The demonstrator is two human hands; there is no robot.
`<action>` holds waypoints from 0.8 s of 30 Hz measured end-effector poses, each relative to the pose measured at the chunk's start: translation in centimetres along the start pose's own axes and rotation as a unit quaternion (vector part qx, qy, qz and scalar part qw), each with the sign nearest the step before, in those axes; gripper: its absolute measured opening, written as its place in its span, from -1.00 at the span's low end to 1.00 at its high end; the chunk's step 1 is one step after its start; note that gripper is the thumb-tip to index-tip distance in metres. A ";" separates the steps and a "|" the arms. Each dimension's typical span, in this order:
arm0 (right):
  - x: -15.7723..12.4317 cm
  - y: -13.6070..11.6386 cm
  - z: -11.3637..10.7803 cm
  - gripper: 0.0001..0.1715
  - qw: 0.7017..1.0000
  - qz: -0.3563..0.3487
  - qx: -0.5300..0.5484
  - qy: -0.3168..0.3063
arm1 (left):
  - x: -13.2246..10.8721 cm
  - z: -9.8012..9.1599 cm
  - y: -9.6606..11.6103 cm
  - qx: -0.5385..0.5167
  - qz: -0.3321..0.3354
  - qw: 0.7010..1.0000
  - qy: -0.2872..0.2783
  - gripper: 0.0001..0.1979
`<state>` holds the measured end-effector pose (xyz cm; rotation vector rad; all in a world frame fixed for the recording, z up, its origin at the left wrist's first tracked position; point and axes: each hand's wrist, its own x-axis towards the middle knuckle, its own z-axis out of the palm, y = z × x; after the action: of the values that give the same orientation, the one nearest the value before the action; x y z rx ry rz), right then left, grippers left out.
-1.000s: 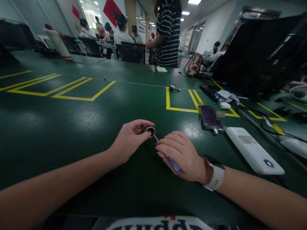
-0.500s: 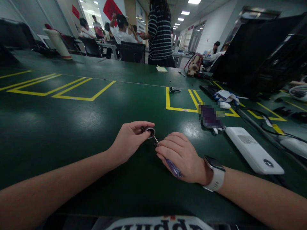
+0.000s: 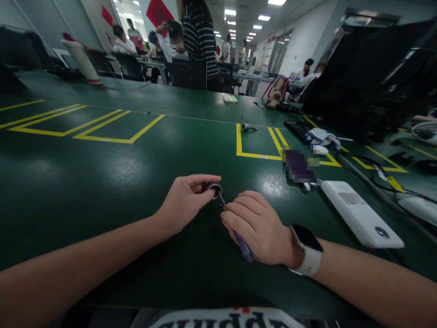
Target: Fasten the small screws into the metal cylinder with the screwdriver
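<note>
My left hand (image 3: 186, 200) is closed on a round, hollow metal part (image 3: 215, 189), its open end turned toward my right hand. Between thumb and fingers it is gripped by the rim, and the rest of it is mostly covered. My right hand (image 3: 257, 225) is wrapped round a screwdriver (image 3: 244, 247) with a translucent purple handle. The thin shaft points up and left, and its tip reaches into the opening of the metal part; what it touches inside is hidden. Just below the metal part, a tiny dark ring-like piece (image 3: 221, 205) shows on the table.
On the green table (image 3: 102, 191) a similar metal part (image 3: 246, 128) lies inside a yellow taped box. To the right are a white power bank (image 3: 362, 214), a blurred purple object (image 3: 299, 165), cables, a cloth (image 3: 322, 137) and a large black screen (image 3: 362, 82). People sit and stand beyond.
My right hand has shifted slightly down, and the screwdriver handle has turned a little. The metal part stays almost in place. The standing person in stripes behind the table has moved left.
</note>
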<state>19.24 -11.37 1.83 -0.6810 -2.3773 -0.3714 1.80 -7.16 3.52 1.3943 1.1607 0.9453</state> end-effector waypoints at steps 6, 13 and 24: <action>-0.3 0.2 -0.1 -0.87 0.990 0.049 0.125 0.036 | 0.4 -0.1 -0.1 -0.010 -0.005 1.000 0.009 -0.72; -0.8 2.5 1.5 -0.63 0.761 0.427 0.472 0.126 | 1.1 -0.6 -0.3 -0.022 -0.014 0.999 0.023 -0.71; -1.0 3.2 2.3 -0.66 0.691 0.493 0.515 0.121 | 1.1 -0.6 0.3 -0.068 -0.032 0.997 0.027 -0.67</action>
<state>20.50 -8.13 -0.29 -1.0612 -1.2657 1.1732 1.50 -5.95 3.81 1.2231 1.1521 1.0023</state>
